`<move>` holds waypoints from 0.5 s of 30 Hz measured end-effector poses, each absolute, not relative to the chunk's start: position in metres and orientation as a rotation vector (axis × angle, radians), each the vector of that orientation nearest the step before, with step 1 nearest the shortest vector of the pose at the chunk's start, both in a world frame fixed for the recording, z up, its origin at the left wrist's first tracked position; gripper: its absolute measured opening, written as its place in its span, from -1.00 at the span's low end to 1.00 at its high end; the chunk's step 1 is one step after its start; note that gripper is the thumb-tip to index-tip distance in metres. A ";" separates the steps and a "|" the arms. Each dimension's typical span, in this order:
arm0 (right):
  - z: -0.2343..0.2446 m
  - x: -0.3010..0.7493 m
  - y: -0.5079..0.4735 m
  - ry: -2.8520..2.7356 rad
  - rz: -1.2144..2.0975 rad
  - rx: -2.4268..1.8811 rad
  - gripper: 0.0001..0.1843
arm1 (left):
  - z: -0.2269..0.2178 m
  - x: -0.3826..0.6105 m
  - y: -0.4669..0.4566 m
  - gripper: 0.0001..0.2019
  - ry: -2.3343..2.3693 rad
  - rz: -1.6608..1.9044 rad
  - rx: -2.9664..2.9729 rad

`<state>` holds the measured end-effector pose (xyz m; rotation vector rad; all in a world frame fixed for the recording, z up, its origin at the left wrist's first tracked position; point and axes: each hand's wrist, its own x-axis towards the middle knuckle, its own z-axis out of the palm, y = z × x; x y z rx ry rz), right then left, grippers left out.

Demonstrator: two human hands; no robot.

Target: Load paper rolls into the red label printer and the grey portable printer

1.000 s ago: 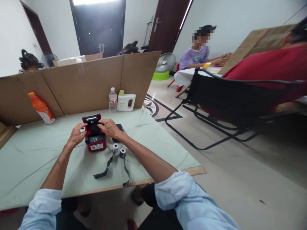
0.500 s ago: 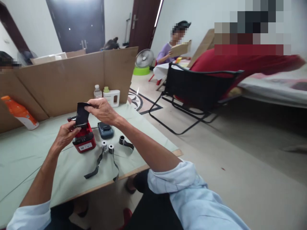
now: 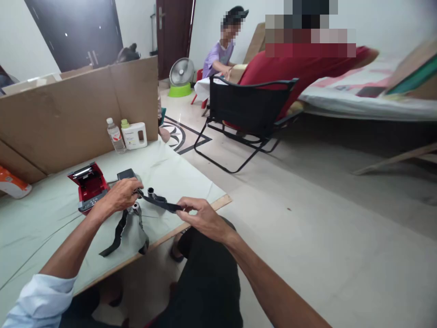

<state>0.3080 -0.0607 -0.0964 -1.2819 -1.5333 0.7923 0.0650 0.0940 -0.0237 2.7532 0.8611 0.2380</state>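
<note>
A: Where's the black paper strip (image 3: 163,206)?
B: Stretched between the hands, just above the table's (image 3: 37,228) near right part. The left hand (image 3: 124,193) has its fingers closed on one end; the right hand (image 3: 201,217) pinches the other between thumb and fingers.
A: So what could go wrong?
B: Tearing, I'd judge. It looks thin, so a hard pull by either hand could rip it or slip it from a pinch. I can't tell whether a roll is hidden in the left hand.
A: Anything nearby to foul it?
B: The upright paper roll (image 3: 150,193) stands just behind the strip, another roll (image 3: 135,208) just below the left hand. A low sweep could topple either, and a loose black tail (image 3: 118,234) could catch on the left forearm.
A: And the red receipt printer (image 3: 92,184)?
B: Left of the hands, lid raised; a careless elbow might knock it.
</note>
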 end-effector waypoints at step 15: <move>-0.158 0.293 -0.068 -1.937 0.628 -1.375 -0.85 | -0.078 0.079 0.115 -0.69 0.970 0.036 2.783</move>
